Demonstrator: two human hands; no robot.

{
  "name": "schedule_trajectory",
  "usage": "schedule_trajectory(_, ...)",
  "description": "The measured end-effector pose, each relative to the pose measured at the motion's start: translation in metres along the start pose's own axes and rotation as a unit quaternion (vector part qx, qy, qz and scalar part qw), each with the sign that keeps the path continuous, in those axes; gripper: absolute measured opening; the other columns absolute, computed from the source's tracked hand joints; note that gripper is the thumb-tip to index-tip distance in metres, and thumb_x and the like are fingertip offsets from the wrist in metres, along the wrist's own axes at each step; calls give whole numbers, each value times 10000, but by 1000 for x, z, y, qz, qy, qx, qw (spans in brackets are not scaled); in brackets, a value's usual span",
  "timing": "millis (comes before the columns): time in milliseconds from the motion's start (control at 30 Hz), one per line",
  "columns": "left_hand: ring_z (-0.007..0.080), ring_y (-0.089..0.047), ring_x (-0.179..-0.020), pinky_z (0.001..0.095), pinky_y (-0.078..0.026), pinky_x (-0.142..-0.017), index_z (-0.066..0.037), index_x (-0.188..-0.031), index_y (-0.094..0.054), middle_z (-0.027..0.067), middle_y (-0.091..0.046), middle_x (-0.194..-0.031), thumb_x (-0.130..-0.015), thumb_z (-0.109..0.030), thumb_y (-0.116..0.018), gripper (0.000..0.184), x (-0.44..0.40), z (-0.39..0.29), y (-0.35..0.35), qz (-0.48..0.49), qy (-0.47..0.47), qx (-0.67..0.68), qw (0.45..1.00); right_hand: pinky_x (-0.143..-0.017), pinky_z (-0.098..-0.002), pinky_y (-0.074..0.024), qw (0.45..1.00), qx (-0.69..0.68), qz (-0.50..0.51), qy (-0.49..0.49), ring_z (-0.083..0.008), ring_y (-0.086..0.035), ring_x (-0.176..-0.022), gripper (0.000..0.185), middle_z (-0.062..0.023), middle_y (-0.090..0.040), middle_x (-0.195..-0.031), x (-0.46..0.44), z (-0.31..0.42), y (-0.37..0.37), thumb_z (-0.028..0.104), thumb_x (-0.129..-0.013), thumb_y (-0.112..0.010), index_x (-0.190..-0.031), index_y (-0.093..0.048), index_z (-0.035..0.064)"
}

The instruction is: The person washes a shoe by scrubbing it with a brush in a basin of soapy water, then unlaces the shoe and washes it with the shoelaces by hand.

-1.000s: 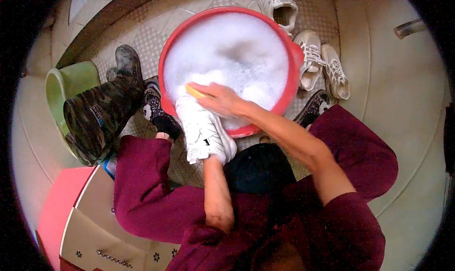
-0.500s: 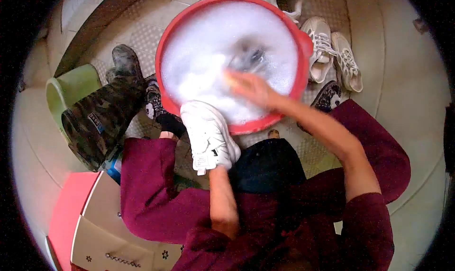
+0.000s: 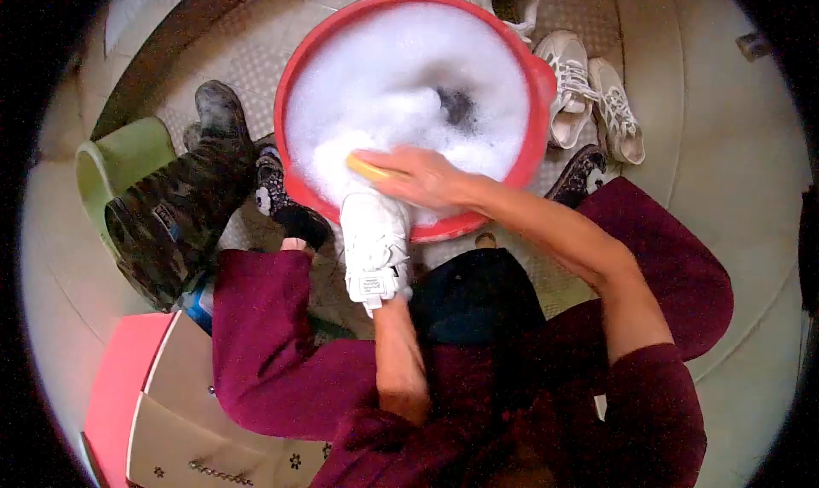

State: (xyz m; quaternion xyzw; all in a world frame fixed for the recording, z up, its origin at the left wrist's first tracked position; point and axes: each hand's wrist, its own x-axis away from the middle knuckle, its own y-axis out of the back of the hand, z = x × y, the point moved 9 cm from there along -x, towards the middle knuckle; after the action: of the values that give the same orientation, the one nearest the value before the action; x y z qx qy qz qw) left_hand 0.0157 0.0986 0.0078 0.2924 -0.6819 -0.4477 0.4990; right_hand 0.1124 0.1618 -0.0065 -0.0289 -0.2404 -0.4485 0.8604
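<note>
A white sneaker is held up at the near rim of a red basin, its toe towards the foam. My left hand reaches into the shoe's opening and holds it from inside; its fingers are hidden. Just above the toe, my right hand is closed round a yellow scrubbing brush. The brush's underside is hidden, so I cannot tell whether it touches the shoe. White suds fill the basin, with a dark gap in the foam right of centre.
Several more pale sneakers stand right of the basin. Camouflage boots lean against a green plastic seat at left. A cream and pink drawer unit is at lower left. My feet flank the basin.
My right hand has moved left with the brush, from over the foam to just above the shoe's toe. The sneaker has turned slightly in my left hand. Foam has closed in around the dark gap.
</note>
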Motion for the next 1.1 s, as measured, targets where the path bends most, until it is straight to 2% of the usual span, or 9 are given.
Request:
schedule_trajectory(67, 297, -452, -1091, 364, -353, -934, -67, -1211, -456, 160, -489, -1185, -842, -223, -383, 407, 0, -9, 17, -14, 1, 32, 999, -760, -353, -382, 999, -12, -29, 32, -276, -498, -816, 496, -179, -502, -863, 13, -17, -1, 289, -838, -491, -1306, -386, 163)
schedule_trajectory(167, 282, -449, -1101, 356, -347, -942, -68, -1218, -447, 151, -487, -1195, -847, -227, -382, 409, -2, -23, 19, 129, -3, -42, 991, -713, -349, -393, 997, -37, -66, 29, -294, -493, -738, 477, -180, -492, -780, -17, 5, 7, 285, -827, -496, -1288, -416, 191)
schedule_trajectory(300, 254, -445, -1119, 326, -327, -970, -84, -1242, -434, 124, -467, -1241, -860, -222, -344, 416, 17, 11, -10, 29, 42, 45, 998, -788, -348, -408, 998, -15, 24, 61, -295, -535, -893, 475, -193, -549, -991, -60, 10, -7, 353, -812, -482, -1269, -435, 233)
schedule_trajectory(467, 214, -447, -1122, 302, -334, -967, -67, -1218, -463, 84, -481, -1235, -872, -234, -359, 398, 8, 4, -56, 196, -57, 9, 979, -903, -321, -368, 983, -129, 115, 68, -242, -501, -1051, 532, -154, -497, -1213, -9, -21, 16, 340, -809, -516, -1297, -400, 162)
schedule_trajectory(700, 204, -444, -1127, 307, -332, -967, -77, -1218, -464, 99, -473, -1239, -866, -247, -371, 402, -19, -29, -17, 214, -117, 30, 969, -869, -333, -391, 970, 9, 230, 83, -216, -523, -1020, 532, -158, -552, -1137, -39, 8, -4, 341, -787, -536, -1277, -427, 165)
schedule_trajectory(767, 201, -443, -1128, 308, -331, -967, -79, -1218, -464, 103, -471, -1241, -864, -251, -375, 404, -20, -33, -17, 215, -136, 37, 966, -805, -369, -424, 959, 110, 261, -29, -302, -571, -912, 514, -171, -586, -1060, -53, 10, -16, 412, -749, -514, -1224, -486, 218)
schedule_trajectory(833, 217, -437, -1122, 306, -341, -954, -79, -1212, -462, 111, -466, -1242, -873, -248, -362, 391, -5, -6, -67, 159, -109, 53, 980, -859, -340, -394, 953, 107, 282, -3, -204, -524, -1012, 519, -154, -542, -1159, -56, 1, -19, 350, -800, -509, -1273, -431, 151)
schedule_trajectory(933, 237, -460, -1099, 304, -345, -960, -53, -1187, -485, 111, -500, -1199, -856, -279, -408, 407, 2, -3, -80, 261, 26, 216, 941, -931, -336, -362, 965, -41, 257, 38, -227, -481, -1096, 526, -127, -505, -1216, -21, -19, -1, 336, -807, -519, -1272, -426, 109)
schedule_trajectory(1100, 224, -466, -1087, 307, -362, -944, -25, -1197, -459, 115, -495, -1193, -875, -273, -416, 408, 4, 1, -76, 156, 48, 421, 892, -973, -334, -330, 964, -77, 254, -2, -240, -449, -1139, 506, -134, -497, -1220, 3, -24, 20, 340, -826, -523, -1265, -436, 104)
